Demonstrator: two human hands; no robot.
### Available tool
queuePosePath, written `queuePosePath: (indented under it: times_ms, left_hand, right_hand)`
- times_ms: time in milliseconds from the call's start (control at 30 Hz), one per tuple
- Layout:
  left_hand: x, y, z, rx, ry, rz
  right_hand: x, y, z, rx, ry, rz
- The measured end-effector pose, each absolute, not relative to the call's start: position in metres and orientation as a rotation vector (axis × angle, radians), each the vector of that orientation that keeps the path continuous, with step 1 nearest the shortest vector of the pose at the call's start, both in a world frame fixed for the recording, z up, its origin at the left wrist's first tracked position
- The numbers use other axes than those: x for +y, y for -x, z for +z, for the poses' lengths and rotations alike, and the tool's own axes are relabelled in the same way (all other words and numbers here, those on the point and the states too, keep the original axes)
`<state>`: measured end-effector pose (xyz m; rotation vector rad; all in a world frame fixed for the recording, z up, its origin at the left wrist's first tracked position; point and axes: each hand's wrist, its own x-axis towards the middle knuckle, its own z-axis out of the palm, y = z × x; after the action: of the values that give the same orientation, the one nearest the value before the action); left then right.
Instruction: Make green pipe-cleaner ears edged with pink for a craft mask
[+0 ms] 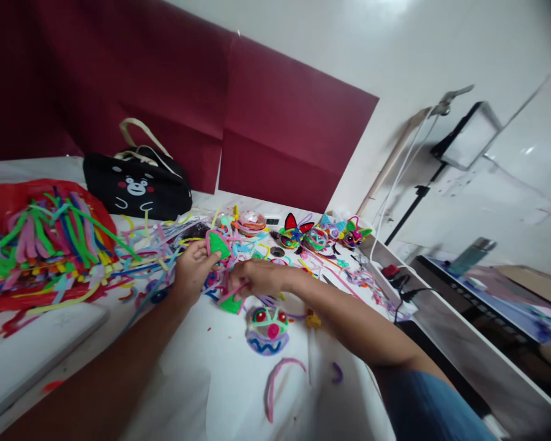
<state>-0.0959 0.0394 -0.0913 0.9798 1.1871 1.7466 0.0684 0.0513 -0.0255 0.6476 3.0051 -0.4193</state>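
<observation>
My left hand (195, 266) pinches a green triangular pipe-cleaner piece with a pink edge (218, 245). Close beside it, my right hand (257, 277) is closed, with its fingertips pointing down at a second green piece with pink edging (231, 304); the back of the hand partly hides the grip. Just below the right hand lies a round clown-like face (267, 331) with red eyes, a pink nose and a blue zigzag mouth. A curved pink pipe cleaner (272, 389) and a short purple one (337, 373) rest nearer me.
Bundled pipe cleaners (50, 239) fill a red bag at left, beside a black bear-face bag (138, 184). Several decorated faces (316, 239) stand at the back. Loose strips litter the table. A low partition (468, 337) and a lamp stand (416, 202) are on the right.
</observation>
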Motion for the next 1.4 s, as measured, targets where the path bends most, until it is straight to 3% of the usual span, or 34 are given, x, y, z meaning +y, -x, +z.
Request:
queuePosePath:
  times_ms: [133, 233, 433, 600, 833, 1133, 1400]
  left_hand:
    - [0.035, 0.092, -0.088, 1.174, -0.982, 1.7]
    - [0.035, 0.089, -0.088, 1.156, -0.979, 1.662]
    - [0.033, 0.083, -0.089, 1.126, -0.931, 1.563]
    - [0.027, 0.078, -0.086, 1.098, -0.935, 1.49]
    - [0.026, 0.072, -0.091, 1.097, -0.977, 1.406]
    - [0.016, 0.061, -0.09, 1.065, -1.061, 1.203]
    - [0.012, 0.057, -0.1, 1.036, -1.134, 1.103]
  right_hand:
    - [0.059, -0.117, -0.006, 3.134, -0.894, -0.676]
    - [0.062, -0.156, 0.001, 2.999, -1.331, -1.681]
    - [0.071, -0.208, -0.021, 2.894, -1.768, -1.955]
    - [0.081, -0.229, -0.05, 2.728, -1.869, -2.163]
    - [0.086, -0.242, -0.071, 2.641, -1.79, -2.209]
    - [0.058, -0.22, -0.052, 2.611, -1.361, -1.986]
    - [0.058, -0.223, -0.06, 2.578, -1.383, -1.647]
